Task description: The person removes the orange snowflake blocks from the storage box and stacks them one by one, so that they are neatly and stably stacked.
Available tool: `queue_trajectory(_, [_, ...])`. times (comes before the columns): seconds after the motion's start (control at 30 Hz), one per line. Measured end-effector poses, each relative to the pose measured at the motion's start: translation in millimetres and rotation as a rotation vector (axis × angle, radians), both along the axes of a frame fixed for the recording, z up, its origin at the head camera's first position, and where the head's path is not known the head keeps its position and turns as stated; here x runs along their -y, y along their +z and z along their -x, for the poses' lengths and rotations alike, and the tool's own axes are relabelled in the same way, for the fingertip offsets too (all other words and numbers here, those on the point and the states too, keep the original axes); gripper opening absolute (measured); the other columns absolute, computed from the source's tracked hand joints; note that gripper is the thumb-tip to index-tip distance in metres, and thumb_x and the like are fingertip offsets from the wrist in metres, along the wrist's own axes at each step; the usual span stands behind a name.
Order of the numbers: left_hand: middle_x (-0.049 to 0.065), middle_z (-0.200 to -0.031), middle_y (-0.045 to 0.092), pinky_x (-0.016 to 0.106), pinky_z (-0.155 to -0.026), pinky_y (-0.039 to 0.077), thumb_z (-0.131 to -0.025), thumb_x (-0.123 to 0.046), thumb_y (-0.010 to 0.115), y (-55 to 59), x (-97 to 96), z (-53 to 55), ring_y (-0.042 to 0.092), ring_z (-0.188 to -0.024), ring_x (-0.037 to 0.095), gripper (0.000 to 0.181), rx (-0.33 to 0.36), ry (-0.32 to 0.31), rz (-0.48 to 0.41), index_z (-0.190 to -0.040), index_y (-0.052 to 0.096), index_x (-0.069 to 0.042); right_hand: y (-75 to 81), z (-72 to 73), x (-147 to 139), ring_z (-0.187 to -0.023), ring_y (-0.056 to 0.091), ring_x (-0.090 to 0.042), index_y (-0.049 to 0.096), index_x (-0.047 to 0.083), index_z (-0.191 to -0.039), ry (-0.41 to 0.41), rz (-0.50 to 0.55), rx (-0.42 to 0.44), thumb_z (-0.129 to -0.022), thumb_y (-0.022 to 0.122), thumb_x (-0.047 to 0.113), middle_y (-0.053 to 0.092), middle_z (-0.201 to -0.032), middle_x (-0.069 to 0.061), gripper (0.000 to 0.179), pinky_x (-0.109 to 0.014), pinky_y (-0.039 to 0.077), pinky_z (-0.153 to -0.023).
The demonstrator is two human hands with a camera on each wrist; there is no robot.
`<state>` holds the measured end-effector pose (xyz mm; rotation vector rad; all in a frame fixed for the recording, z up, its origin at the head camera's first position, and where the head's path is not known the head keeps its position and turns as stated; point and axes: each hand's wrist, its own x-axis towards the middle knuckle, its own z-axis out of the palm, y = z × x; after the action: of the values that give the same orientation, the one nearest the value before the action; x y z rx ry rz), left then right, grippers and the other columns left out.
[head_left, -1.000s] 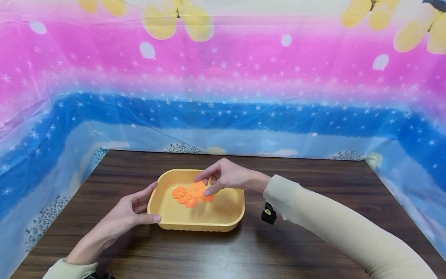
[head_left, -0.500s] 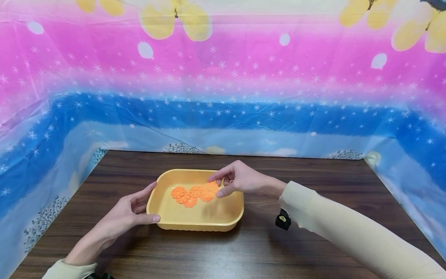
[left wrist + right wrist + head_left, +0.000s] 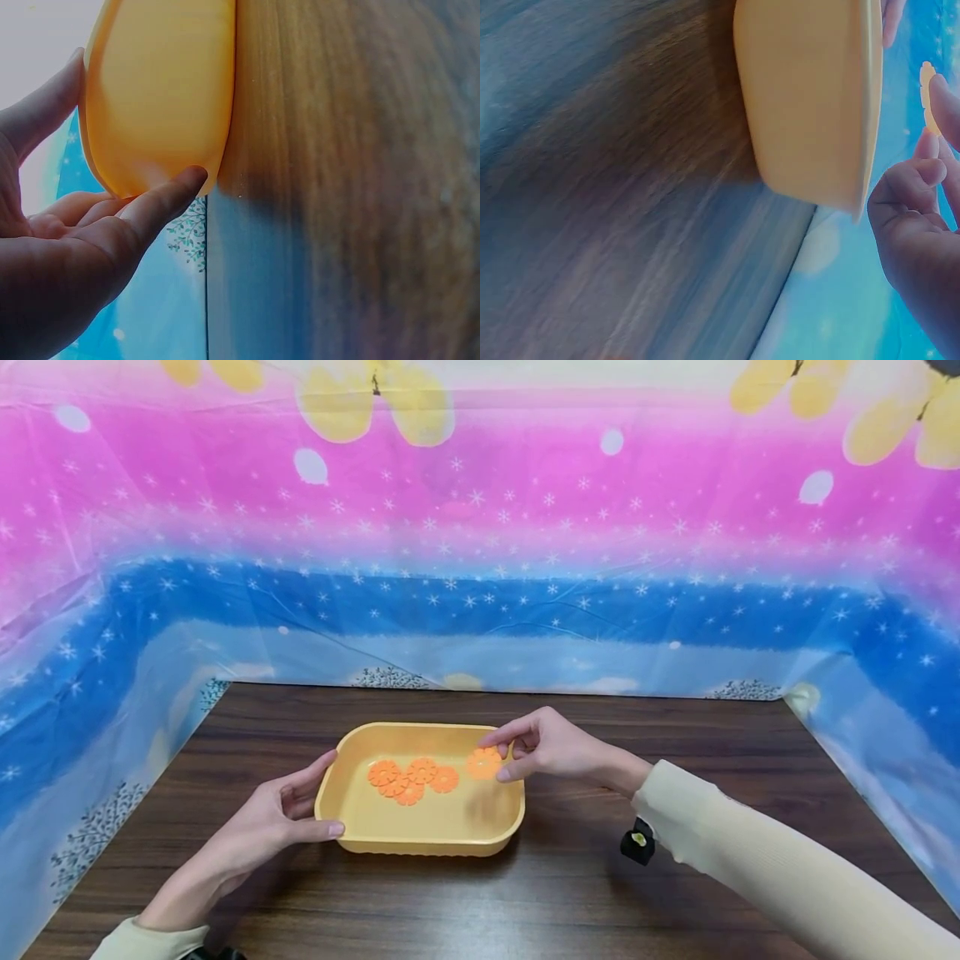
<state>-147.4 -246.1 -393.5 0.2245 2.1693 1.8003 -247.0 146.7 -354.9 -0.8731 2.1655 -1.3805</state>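
Observation:
A yellow plastic bin (image 3: 408,842) stands on the table, its long side towards me. My left hand (image 3: 258,827) holds its left end, thumb at the near corner and fingers along the far side; the left wrist view shows the bin's end (image 3: 161,97) between them. Inside lie several orange interlocking discs (image 3: 444,779) with notched rims, some overlapping, left of the middle. Over the bin's right part, my right hand (image 3: 558,747) pinches one orange interlocking disc (image 3: 482,764) between thumb and fingers. That disc shows edge-on, above the rim, in the right wrist view.
The dark wood-grain table (image 3: 675,885) extends around the bin. A printed cloth (image 3: 480,610) with snowflakes hangs along the back and both sides. A black wrist device (image 3: 637,842) sits beneath the right sleeve.
My right hand has moved right with the pinched disc, away from the other discs and towards the bin's right end. The left hand and the bin have hardly moved.

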Motion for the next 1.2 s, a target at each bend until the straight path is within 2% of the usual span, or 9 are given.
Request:
queue_trajectory(0.2, [0.022,-0.171,0.02,0.03,-0.098,0.053,-0.093,-0.008,0.082,0.3,0.8,0.3,0.039,-0.147,0.043,0.1,-0.003,-0.013,-0.015,-0.17,0.018,-0.01,-4.1,-1.7,-14.7,-0.066,0.043,-0.016,0.074,-0.001,-0.129,-0.043,0.018,0.006,-0.086,0.085,0.0,0.065,-0.085,-0.007,0.044,-0.024,0.04,-0.062])
queue_trajectory(0.43, [0.02,-0.172,0.021,0.029,-0.097,0.053,-0.093,-0.008,0.082,0.6,0.2,-0.2,0.039,-0.147,0.042,0.1,-0.004,-0.009,-0.026,-0.169,0.019,-0.009,-9.5,-1.0,-31.9,-0.067,0.044,-0.019,0.074,-0.003,-0.129,-0.1,0.025,-0.008,-0.085,0.086,0.001,0.066,-0.089,-0.008,0.045,-0.025,0.04,-0.062])
queue_trajectory(0.77, [0.021,-0.171,0.021,0.03,-0.097,0.054,-0.093,-0.006,0.081,-0.8,0.0,-0.2,0.04,-0.146,0.042,0.099,-0.004,-0.012,-0.031,-0.169,0.018,-0.009,-15.0,-3.8,-56.6,-0.069,0.046,-0.017,0.074,0.003,-0.131,-0.149,-0.014,-0.017,-0.088,0.086,0.005,0.063,-0.093,-0.01,0.044,-0.026,0.042,-0.064])
queue_trajectory(0.97, [0.023,-0.17,0.023,0.029,-0.096,0.054,-0.093,-0.004,0.081,-1.5,0.5,-0.2,0.041,-0.145,0.042,0.099,-0.017,-0.016,-0.041,-0.169,0.018,-0.008,-19.6,-3.2,-73.2,-0.066,0.045,-0.019,0.075,0.007,-0.131,-0.205,-0.063,-0.043,-0.089,0.086,0.01,0.057,-0.083,-0.009,0.044,-0.026,0.038,-0.06])
queue_trajectory(1.2, [0.021,-0.171,0.022,0.029,-0.096,0.053,-0.093,-0.005,0.082,-1.1,0.2,-0.2,0.04,-0.146,0.041,0.099,-0.012,-0.012,-0.028,-0.169,0.019,-0.009,-26.5,-2.2,-96.0,-0.067,0.047,-0.019,0.074,0.006,-0.131,-0.254,-0.073,-0.042,-0.088,0.087,0.011,0.063,-0.089,-0.011,0.045,-0.025,0.039,-0.057])
